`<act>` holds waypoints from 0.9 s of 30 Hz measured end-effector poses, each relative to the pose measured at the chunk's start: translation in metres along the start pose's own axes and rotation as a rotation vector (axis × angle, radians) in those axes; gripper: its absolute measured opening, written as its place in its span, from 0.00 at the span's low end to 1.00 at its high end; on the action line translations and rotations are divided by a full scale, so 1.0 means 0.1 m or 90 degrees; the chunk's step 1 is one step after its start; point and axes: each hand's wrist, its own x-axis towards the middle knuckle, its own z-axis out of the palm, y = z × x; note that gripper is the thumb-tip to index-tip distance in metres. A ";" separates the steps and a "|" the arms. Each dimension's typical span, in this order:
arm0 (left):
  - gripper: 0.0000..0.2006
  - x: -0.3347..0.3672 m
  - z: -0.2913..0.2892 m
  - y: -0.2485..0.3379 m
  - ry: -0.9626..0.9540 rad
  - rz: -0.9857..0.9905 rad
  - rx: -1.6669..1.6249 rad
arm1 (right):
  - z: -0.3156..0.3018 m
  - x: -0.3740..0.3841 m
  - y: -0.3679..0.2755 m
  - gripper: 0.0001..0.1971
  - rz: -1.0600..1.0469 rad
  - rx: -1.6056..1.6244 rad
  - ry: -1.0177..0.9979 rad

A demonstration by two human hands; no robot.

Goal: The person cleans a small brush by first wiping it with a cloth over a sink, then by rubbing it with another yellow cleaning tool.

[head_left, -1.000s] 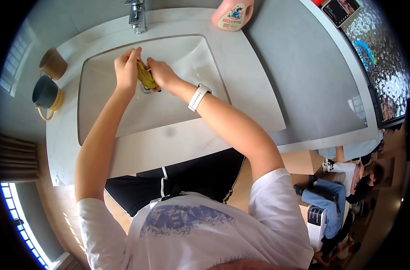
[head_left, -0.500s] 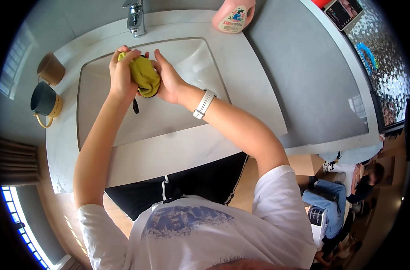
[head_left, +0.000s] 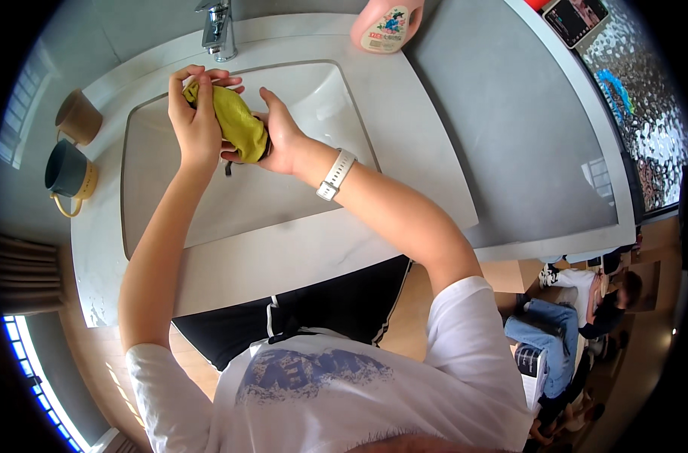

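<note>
A bunched yellow-green cloth (head_left: 240, 124) with dark edging is held between both hands above the white sink basin (head_left: 298, 200). My left hand (head_left: 196, 121) grips its upper left end, thumb on the front and fingers curled over the far side. Against its lower right side is my right hand (head_left: 280, 137), the thumb raised off the cloth and the other fingers mostly hidden behind it. A short dark strap (head_left: 228, 170) hangs below the cloth. Beyond the hands stands the chrome faucet (head_left: 219, 34).
Two cups, a brown one (head_left: 79, 118) and a dark one with a yellow base (head_left: 70, 175), stand at the counter's left. A pink detergent bottle (head_left: 387, 26) is at the back right. A phone (head_left: 575, 19) lies far right. Seated people (head_left: 551, 328) appear at lower right.
My left hand has shifted slightly left, and its fingers have loosened and spread at the cloth's upper end. More of the cloth's front shows. The view has moved a little.
</note>
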 end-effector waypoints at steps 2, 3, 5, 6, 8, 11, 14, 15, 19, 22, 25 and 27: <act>0.05 -0.01 -0.01 -0.01 0.004 -0.001 0.058 | 0.04 0.00 0.04 0.39 0.008 0.039 0.010; 0.05 -0.02 0.00 -0.01 0.008 -0.002 0.116 | 0.04 0.00 0.01 0.39 0.006 0.040 0.011; 0.05 -0.02 0.00 -0.04 -0.008 0.035 0.154 | 0.05 0.00 -0.07 0.39 -0.024 0.030 0.144; 0.06 -0.02 0.00 -0.05 -0.021 0.074 0.194 | 0.04 -0.02 -0.10 0.39 -0.026 0.031 0.143; 0.05 -0.06 0.04 -0.07 -0.044 0.124 0.258 | 0.00 -0.06 -0.16 0.37 -0.110 0.037 0.141; 0.09 -0.16 0.05 -0.05 -0.186 0.274 0.419 | 0.02 -0.11 -0.07 0.35 -0.080 0.076 -0.007; 0.07 -0.19 0.07 -0.08 -0.227 0.344 0.499 | 0.10 -0.12 0.01 0.31 -0.074 0.018 0.027; 0.07 -0.19 0.09 -0.10 -0.227 0.346 0.499 | 0.09 -0.12 0.03 0.27 -0.086 0.005 0.032; 0.04 -0.21 0.22 -0.11 -0.224 0.383 0.497 | -0.04 -0.06 -0.04 0.22 -0.094 0.007 0.014; 0.09 -0.22 0.24 -0.12 -0.180 0.292 0.497 | -0.01 -0.01 -0.01 0.22 -0.092 -0.040 0.061; 0.18 -0.19 0.25 -0.15 -0.094 0.101 0.424 | 0.08 -0.04 -0.01 0.20 -0.053 -0.125 0.098; 0.25 -0.13 0.26 -0.11 -0.036 -0.104 0.283 | 0.14 -0.07 0.00 0.17 -0.066 -0.256 0.119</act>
